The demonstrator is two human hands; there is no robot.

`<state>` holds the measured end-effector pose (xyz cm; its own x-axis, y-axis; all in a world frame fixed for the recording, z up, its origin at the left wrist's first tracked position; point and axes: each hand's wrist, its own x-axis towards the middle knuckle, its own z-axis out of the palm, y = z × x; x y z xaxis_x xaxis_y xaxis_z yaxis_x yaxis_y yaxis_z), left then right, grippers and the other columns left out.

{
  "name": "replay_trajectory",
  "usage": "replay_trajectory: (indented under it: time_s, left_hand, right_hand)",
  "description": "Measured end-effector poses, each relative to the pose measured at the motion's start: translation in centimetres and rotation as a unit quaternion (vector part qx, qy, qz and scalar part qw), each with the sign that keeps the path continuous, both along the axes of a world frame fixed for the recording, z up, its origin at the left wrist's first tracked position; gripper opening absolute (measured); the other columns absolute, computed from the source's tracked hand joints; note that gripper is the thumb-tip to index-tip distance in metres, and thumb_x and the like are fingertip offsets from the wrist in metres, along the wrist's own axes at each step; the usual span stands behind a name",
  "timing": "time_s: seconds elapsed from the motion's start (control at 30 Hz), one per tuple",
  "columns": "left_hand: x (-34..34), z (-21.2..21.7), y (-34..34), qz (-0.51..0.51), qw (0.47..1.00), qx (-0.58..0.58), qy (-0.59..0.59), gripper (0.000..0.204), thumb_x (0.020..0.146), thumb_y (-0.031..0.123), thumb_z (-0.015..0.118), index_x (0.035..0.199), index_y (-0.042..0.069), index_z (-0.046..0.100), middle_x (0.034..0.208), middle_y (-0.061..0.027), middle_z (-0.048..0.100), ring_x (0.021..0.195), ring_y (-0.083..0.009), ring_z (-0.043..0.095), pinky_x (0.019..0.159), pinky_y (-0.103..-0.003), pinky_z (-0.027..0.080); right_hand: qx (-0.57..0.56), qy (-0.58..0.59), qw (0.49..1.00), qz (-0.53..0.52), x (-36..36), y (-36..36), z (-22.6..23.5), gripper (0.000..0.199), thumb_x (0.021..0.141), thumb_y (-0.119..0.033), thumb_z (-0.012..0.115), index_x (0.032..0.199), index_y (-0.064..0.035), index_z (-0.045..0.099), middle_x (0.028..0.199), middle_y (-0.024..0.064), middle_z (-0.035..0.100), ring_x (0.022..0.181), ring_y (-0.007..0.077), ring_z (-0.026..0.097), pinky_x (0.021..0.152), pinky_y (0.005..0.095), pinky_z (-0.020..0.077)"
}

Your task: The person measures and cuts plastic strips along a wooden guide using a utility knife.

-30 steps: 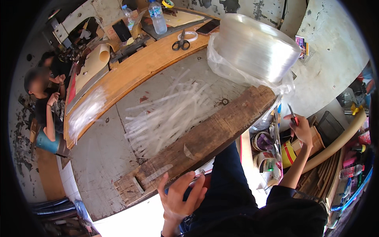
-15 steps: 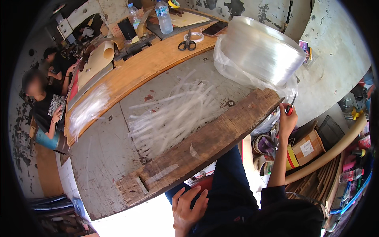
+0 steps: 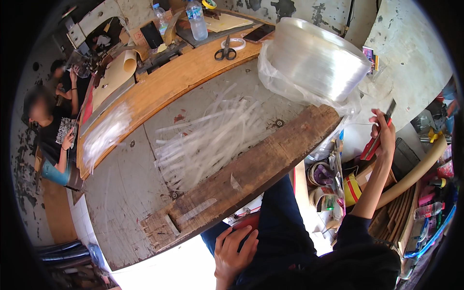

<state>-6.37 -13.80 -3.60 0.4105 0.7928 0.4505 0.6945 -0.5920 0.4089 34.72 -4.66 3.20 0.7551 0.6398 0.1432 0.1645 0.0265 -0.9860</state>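
My right hand (image 3: 383,134) is off to the right of the bench, closed round a red-handled cutter knife (image 3: 369,148) whose dark blade points up and away. My left hand (image 3: 235,252) rests low in my lap, open and holding nothing, its fingers loosely bent and apart. Along the near edge of the grey table lies a worn wooden plank (image 3: 270,157), with a few clear plastic strips on it. Beyond the plank is a loose pile of clear plastic strips (image 3: 208,140). A large roll of clear plastic (image 3: 319,60) stands at the far right, plastic wrapping around its base.
An orange-brown board (image 3: 179,63) runs along the back, carrying scissors (image 3: 225,52), a white tape roll (image 3: 234,44) and another strip pile (image 3: 107,137). A bottle (image 3: 196,21) and a phone (image 3: 259,33) are behind. Two people sit at left. Shelved clutter and a cardboard tube (image 3: 411,169) fill the right.
My right hand has swung right, away from the plank's end, carrying the cutter knife. My left hand stays in my lap. One person at left now has a raised hand.
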Motion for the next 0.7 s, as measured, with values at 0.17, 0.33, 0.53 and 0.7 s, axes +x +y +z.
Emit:
replay_trajectory:
  time_s: [0.17,0.33,0.53,0.7]
  left_hand:
    - [0.3,0.3,0.0,0.000,1.000,-0.007,-0.004,0.023,0.072,0.014,0.068,0.094,0.011,0.066,0.097,-0.0019,0.062,0.086,-0.0135,0.060,0.084,-0.033,0.043]
    - [0.4,0.1,-0.7,-0.010,1.000,0.001,-0.005,0.022,0.072,0.014,0.068,0.094,0.011,0.066,0.097,-0.0016,0.063,0.086,-0.0129,0.060,0.085,-0.033,0.043]
    - [0.2,-0.1,-1.2,-0.006,0.999,-0.033,-0.019,0.028,0.063,0.006,0.071,0.090,0.011,0.067,0.095,-0.0023,0.062,0.087,-0.0159,0.059,0.086,-0.039,0.045]
    - [0.1,-0.3,-1.1,-0.020,0.999,-0.034,-0.025,0.026,0.065,0.008,0.071,0.090,0.011,0.067,0.094,-0.0013,0.062,0.087,-0.0140,0.059,0.087,-0.038,0.044]
  right_hand:
    - [-0.206,-0.175,0.956,0.118,-0.4,1.0,-0.5,0.025,0.081,-0.023,0.062,0.094,-0.0012,0.063,0.065,0.0004,0.055,0.050,0.0072,0.044,0.046,0.0216,0.0344]
    - [-0.165,-0.149,0.972,0.070,-1.2,2.1,-3.9,0.029,0.080,-0.023,0.065,0.092,0.0033,0.062,0.062,-0.0001,0.055,0.048,0.0061,0.044,0.044,0.0211,0.0335]
    - [-0.045,-0.040,0.996,0.070,-2.5,4.0,-5.6,0.028,0.085,-0.023,0.060,0.094,0.0029,0.059,0.076,0.0059,0.064,0.042,0.0032,0.037,0.039,0.0187,0.0286]
    - [0.045,0.115,0.985,0.120,-1.0,2.2,-2.5,0.021,0.084,-0.019,0.059,0.094,-0.0014,0.057,0.067,-0.0046,0.050,0.042,0.0005,0.032,0.037,0.0170,0.0244]
